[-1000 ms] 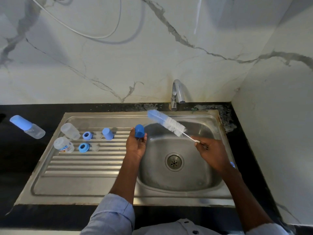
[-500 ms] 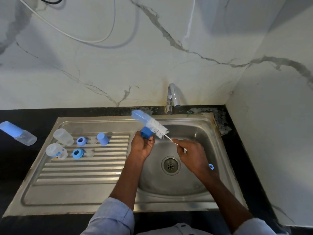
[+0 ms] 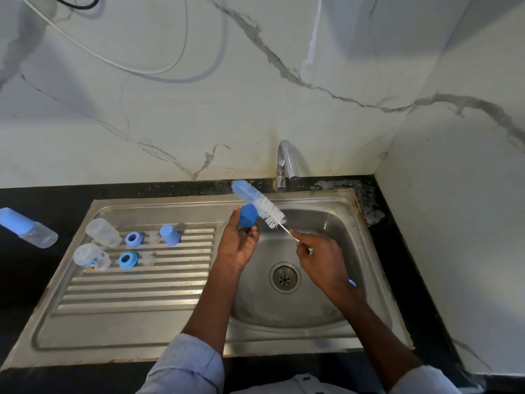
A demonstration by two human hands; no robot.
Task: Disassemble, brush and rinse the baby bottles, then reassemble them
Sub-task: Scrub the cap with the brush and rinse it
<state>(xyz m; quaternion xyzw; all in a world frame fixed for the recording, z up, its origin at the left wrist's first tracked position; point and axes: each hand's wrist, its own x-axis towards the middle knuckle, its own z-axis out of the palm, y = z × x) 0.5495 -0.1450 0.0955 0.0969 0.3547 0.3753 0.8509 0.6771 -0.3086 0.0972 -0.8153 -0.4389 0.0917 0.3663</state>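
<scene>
My left hand [image 3: 237, 243] holds a blue bottle cap [image 3: 247, 215] over the left edge of the sink basin [image 3: 335, 223]. My right hand [image 3: 319, 258] grips the thin handle of a bottle brush [image 3: 260, 204], whose blue and white bristles lie against the cap. On the draining board [image 3: 136, 288] lie two clear bottle bodies [image 3: 102, 232] [image 3: 91, 257], two blue collar rings [image 3: 132, 239] [image 3: 127, 260], two clear teats [image 3: 154, 237] [image 3: 149, 258] and a pale blue cap [image 3: 170, 235]. One assembled bottle [image 3: 27, 227] with a blue cap lies on the black counter at far left.
The tap [image 3: 286, 163] stands behind the basin, with no water running. The drain [image 3: 285, 277] sits in the basin's middle. A small blue piece [image 3: 352, 282] shows behind my right wrist. Marble walls close in behind and to the right.
The brush has moved left from over the basin to lie against the cap in my left hand. My right hand followed it towards the left.
</scene>
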